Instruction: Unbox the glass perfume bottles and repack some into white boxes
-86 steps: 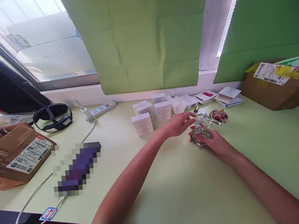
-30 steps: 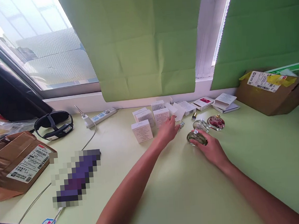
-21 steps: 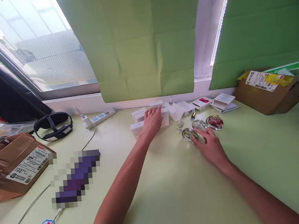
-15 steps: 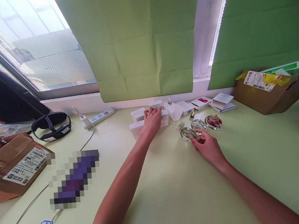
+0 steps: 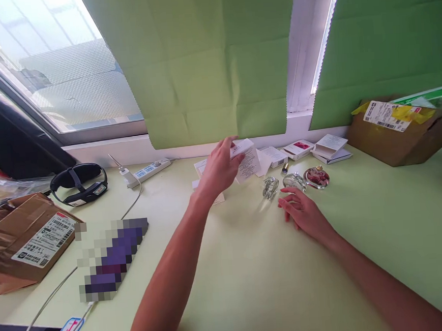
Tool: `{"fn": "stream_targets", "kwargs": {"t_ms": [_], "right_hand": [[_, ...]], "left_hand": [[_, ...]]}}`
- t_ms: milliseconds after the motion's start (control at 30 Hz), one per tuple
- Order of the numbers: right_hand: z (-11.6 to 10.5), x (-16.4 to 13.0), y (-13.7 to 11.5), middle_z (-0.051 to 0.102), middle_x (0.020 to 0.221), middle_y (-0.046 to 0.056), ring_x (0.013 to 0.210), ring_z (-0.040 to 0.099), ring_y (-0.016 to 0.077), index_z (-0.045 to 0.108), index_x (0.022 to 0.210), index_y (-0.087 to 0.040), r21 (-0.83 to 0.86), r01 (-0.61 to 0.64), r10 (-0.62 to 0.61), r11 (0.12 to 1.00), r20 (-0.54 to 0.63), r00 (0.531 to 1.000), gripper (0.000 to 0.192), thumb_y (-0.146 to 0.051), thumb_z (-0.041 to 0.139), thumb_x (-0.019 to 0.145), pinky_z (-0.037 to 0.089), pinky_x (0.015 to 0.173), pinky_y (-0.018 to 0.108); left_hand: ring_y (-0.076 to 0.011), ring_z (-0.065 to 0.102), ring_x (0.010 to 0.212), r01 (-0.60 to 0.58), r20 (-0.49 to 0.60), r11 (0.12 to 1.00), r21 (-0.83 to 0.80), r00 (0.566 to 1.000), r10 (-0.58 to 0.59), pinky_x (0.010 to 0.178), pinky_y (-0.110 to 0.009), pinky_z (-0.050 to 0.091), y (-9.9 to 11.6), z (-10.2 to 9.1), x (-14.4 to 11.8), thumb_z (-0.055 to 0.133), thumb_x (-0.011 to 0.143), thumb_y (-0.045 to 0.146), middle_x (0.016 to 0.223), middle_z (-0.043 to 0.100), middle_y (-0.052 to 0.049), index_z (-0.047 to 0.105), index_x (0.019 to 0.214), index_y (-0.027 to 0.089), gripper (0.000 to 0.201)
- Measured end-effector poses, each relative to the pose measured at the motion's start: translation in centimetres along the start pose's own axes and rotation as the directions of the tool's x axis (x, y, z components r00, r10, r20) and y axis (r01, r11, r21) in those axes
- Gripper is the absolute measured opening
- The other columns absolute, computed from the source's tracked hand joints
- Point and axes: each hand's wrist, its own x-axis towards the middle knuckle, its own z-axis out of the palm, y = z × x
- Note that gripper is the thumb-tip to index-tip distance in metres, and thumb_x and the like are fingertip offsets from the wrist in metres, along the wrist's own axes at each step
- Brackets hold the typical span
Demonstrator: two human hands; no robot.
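Matt white card box (image 5: 245, 159), glossy clear glass bottles (image 5: 270, 187), smooth matt green tabletop (image 5: 260, 274)

Pixelated patch (image 5: 111, 258): left of centre, what lies under it cannot be told.
White boxes (image 5: 207, 182): mostly hidden behind the left hand (image 5: 217, 168) and wrist.
Print on the raised white box (image 5: 245, 161): too small to read.
Cardboard box (image 5: 405, 128): right edge, cut off.
Brown parcel (image 5: 24, 242): left edge, cut off.
White cable (image 5: 45, 322): runs off the lower left.

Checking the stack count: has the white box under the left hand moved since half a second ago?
Yes. The left hand has lifted the white box off the table, toward the windowsill.
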Motion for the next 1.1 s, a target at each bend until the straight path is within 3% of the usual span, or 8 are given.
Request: {"fn": "stream_targets", "kwargs": {"t_ms": [100,167,333,433,500,600,733,1100], "right_hand": [[0.1,-0.7,-1.0,0.054,0.132,0.011,0.094,0.067,0.0248,0.037,0.135,-0.03,0.263,-0.054,-0.013,0.963,0.247,0.969,0.059,-0.059,0.054,0.086,0.052,0.04,0.025],[0.2,-1.0,-1.3,0.051,0.135,0.01,0.106,0.063,0.0277,0.032,0.139,-0.034,0.375,-0.112,-0.034,0.92,0.363,0.931,0.058,-0.058,0.05,0.089,0.056,0.044,0.028],[-0.4,-0.7,-0.6,0.061,0.084,0.002,0.074,0.062,0.0197,0.045,0.13,-0.03,0.24,-0.198,0.094,0.95,0.385,0.918,0.052,-0.053,0.059,0.086,0.056,0.045,0.029],[-1.1,-0.4,-0.3,0.06,0.082,0.001,0.064,0.058,0.0156,0.051,0.127,-0.029,0.088,-0.187,0.15,0.978,0.321,0.935,0.048,-0.057,0.054,0.088,0.052,0.046,0.027],[-1.5,-0.4,-0.4,0.061,0.102,0.004,0.075,0.062,0.0168,0.05,0.128,-0.032,-0.001,-0.149,0.143,0.989,0.279,0.95,0.049,-0.059,0.052,0.088,0.055,0.056,0.029],[-1.9,-0.7,-0.7,0.044,0.135,0.005,0.106,0.059,0.0232,0.039,0.138,-0.038,-0.161,0.003,0.047,0.987,0.31,0.95,0.068,-0.058,0.066,0.078,0.057,0.082,0.036],[-1.8,-1.0,-0.6,0.033,0.142,0.004,0.132,0.039,0.0295,0.029,0.144,-0.039,-0.364,0.257,-0.115,0.895,0.369,0.922,0.097,-0.054,0.08,0.063,0.041,0.109,0.045],[-1.9,-0.9,-0.4,0.034,0.138,0.004,0.13,0.042,0.0281,0.034,0.139,-0.038,-0.398,0.314,-0.149,0.862,0.394,0.907,0.084,-0.054,0.076,0.068,0.04,0.11,0.044]], "left_hand": [[-0.0195,0.058,0.094,0.169,0.114,0.938,-0.302,0.984,-0.14,0.077,-0.033,0.048,0.7,-0.6,-2.1,0.055,0.09,0.037,0.12,0.054,-0.009,0.05,0.13,0.024,0.042],[-0.0187,0.059,0.091,0.292,0.228,0.821,-0.49,0.952,-0.202,0.071,-0.03,0.049,0.4,1.1,-4.4,0.055,0.09,0.04,0.116,0.053,-0.009,0.049,0.13,0.023,0.044],[-0.0182,0.059,0.097,0.472,0.393,0.569,-0.674,0.88,-0.265,0.08,-0.03,0.051,-1.9,7.2,-10.1,0.053,0.091,0.045,0.111,0.051,-0.005,0.048,0.132,0.025,0.046],[-0.0183,0.06,0.098,0.509,0.472,0.504,-0.698,0.856,-0.211,0.086,-0.032,0.051,-3.1,8.7,-11.5,0.056,0.089,0.045,0.106,0.052,-0.003,0.049,0.133,0.026,0.047],[-0.0194,0.06,0.1,0.509,0.505,0.478,-0.716,0.85,-0.151,0.088,-0.033,0.051,-3.5,8.7,-11.6,0.057,0.089,0.045,0.107,0.052,-0.003,0.05,0.133,0.028,0.048],[-0.0197,0.06,0.101,0.501,0.51,0.471,-0.726,0.852,-0.12,0.088,-0.034,0.051,-3.9,8.5,-11.4,0.058,0.089,0.045,0.109,0.054,-0.004,0.05,0.133,0.027,0.048],[-0.0201,0.059,0.103,0.499,0.527,0.469,-0.729,0.846,-0.082,0.09,-0.036,0.051,-4.0,8.4,-11.3,0.055,0.091,0.045,0.114,0.055,-0.006,0.051,0.135,0.028,0.047],[-0.0212,0.059,0.104,0.493,0.55,0.449,-0.745,0.835,-0.005,0.092,-0.038,0.051,-4.4,8.0,-11.1,0.055,0.092,0.04,0.121,0.056,-0.007,0.047,0.139,0.028,0.05]]}}
